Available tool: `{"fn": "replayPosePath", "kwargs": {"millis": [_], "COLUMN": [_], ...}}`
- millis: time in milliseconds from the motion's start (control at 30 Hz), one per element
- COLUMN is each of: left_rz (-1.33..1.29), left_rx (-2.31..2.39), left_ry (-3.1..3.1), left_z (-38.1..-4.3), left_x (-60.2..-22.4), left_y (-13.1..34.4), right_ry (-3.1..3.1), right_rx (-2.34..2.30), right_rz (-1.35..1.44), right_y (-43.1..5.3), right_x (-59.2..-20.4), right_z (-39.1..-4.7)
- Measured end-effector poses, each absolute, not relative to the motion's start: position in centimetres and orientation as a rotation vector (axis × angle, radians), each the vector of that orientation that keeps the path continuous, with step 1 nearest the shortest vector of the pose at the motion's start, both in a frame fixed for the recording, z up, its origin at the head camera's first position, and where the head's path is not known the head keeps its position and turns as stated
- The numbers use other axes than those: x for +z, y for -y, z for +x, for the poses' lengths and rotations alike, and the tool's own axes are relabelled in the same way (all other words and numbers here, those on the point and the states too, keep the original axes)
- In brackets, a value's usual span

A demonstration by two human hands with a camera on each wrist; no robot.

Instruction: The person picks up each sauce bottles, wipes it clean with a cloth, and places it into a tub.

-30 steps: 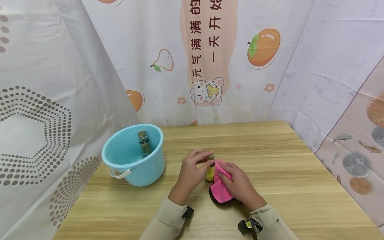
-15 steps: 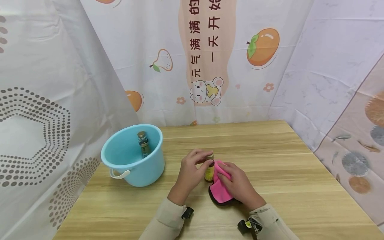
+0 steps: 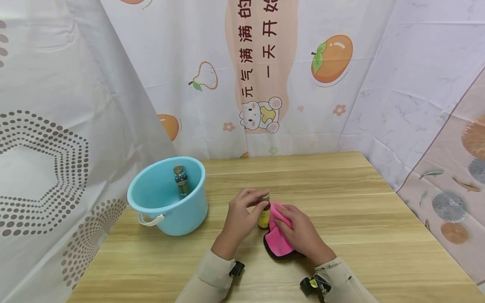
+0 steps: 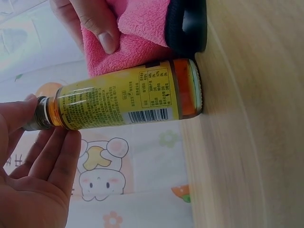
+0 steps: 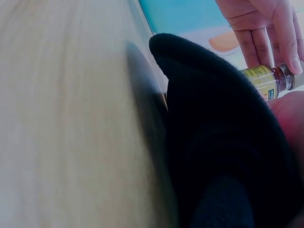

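One bottle (image 4: 118,97), upright on the counter (image 3: 379,210), pinched near its top by fingers of the left hand (image 3: 241,216). One pink cloth (image 3: 278,245), clamped in the right hand's (image 3: 301,233) fingers, against the bottle. Wiping apparently in hand; steady support called for next.

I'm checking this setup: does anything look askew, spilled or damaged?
The curtain behind the table looks odd: its cartoon animal lies on its side, perhaps hung sideways. I see no spill or damage near the held bottle or pink cloth.

2 bottles (image 3: 264,219), 1 bucket (image 3: 185,216), 1 cloth (image 3: 278,244)
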State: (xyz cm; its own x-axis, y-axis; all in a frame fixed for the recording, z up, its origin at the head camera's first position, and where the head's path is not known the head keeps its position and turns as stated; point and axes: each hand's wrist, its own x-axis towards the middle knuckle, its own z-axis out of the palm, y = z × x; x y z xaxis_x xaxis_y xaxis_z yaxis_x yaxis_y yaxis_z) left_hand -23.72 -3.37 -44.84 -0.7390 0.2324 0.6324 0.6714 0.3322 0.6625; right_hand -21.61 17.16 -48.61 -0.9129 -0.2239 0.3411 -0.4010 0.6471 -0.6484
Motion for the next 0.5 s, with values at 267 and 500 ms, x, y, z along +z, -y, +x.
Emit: {"fn": "replayPosePath", "kwargs": {"millis": [267,500], "left_rz": [-0.816,-0.837], "left_rx": [-1.378,-1.379], "left_ry": [2.141,2.097], "left_z": [-23.81,-23.77], "left_x": [-44.95,-44.95], "left_y": [3.46,3.35], "right_ry": [2.533,2.371], "right_rx": [1.154,1.213], "right_rz": [0.564,0.638], "right_y": [-17.11,-17.10], "right_x": [-48.56,-48.38], "right_z": [-21.71,-21.75]}}
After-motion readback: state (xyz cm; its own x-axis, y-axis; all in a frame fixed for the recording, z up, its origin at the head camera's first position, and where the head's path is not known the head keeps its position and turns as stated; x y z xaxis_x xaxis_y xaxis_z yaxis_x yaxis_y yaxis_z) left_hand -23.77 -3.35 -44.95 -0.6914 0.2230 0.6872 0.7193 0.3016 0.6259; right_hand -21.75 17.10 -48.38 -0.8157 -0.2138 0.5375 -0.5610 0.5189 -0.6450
